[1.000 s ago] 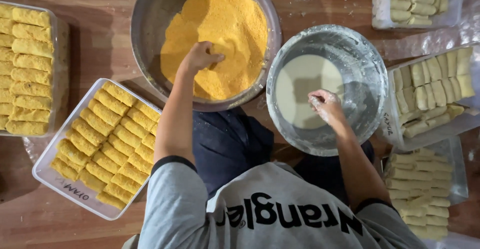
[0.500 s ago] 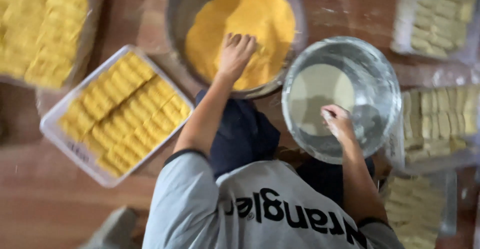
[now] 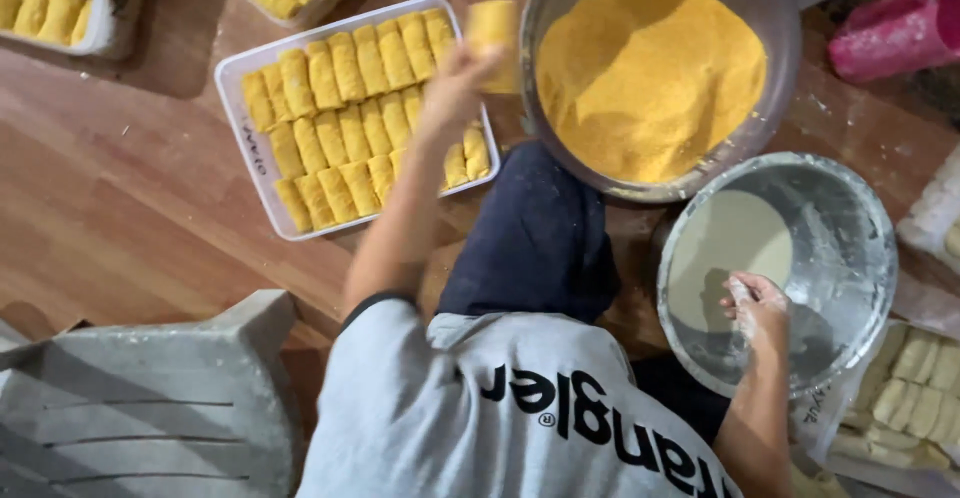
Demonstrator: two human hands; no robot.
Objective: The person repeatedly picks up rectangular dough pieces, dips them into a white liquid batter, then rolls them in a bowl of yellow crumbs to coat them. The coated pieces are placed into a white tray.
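Gripping a crumbed roll (image 3: 494,28), left hand (image 3: 455,88) raised

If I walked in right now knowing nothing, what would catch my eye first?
Probably the big metal bowl heaped with bright yellow crumbs at top centre. Next, the left hand lifting a crumb-coated roll over the white tray of neat yellow rolls. At the right, the right hand dips into a second bowl of pale batter.

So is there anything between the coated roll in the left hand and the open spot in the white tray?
Nothing visible. The left hand holds the crumbed roll over the white tray's far corner, above the rows already in it.
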